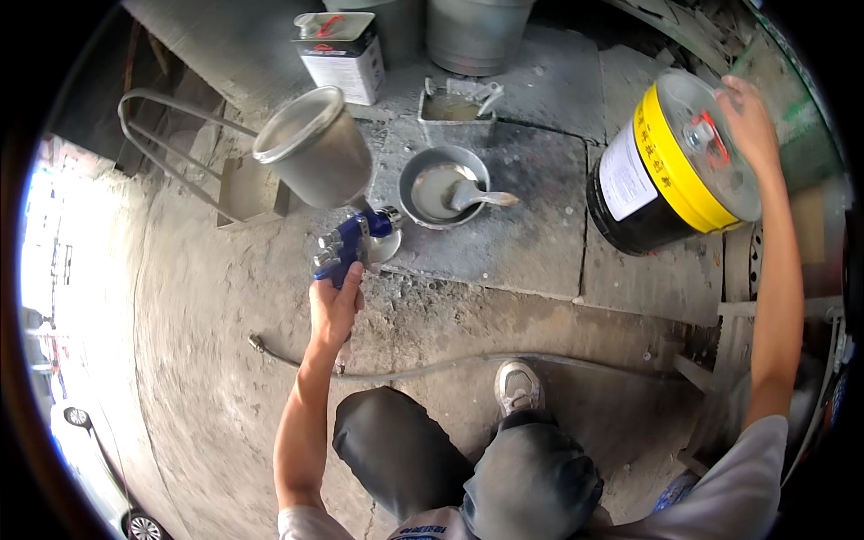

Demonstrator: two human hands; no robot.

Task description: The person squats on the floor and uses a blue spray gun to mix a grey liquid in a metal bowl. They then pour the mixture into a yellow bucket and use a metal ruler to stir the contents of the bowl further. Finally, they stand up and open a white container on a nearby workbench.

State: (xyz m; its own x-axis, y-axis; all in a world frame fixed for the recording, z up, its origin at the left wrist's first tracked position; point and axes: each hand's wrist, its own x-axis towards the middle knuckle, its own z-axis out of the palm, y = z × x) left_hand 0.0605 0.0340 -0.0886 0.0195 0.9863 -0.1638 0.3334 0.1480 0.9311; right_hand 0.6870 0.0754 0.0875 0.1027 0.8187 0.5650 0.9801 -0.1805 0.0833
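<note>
My left hand point(334, 304) is closed round the handle of a blue spray gun point(340, 252). A large grey cup point(324, 162) sits on top of the gun, with its open mouth tilted up and to the left. At the right, my right hand point(751, 121) grips the rim of a black and yellow metal pail point(686, 162) with its fingers bent over the edge. The pail appears tilted, and its grey lid has a red-marked spout. Between the hands, a round grey bowl point(407, 171) holds pale liquid and a paintbrush point(481, 195).
Behind the bowl stands a square tin point(457, 133) with liquid in it. A white and black can point(346, 67) and grey buckets point(477, 36) are farther back. A metal-handled box point(256, 184) lies left. An air hose point(432, 369) crosses the floor before my shoe point(519, 387).
</note>
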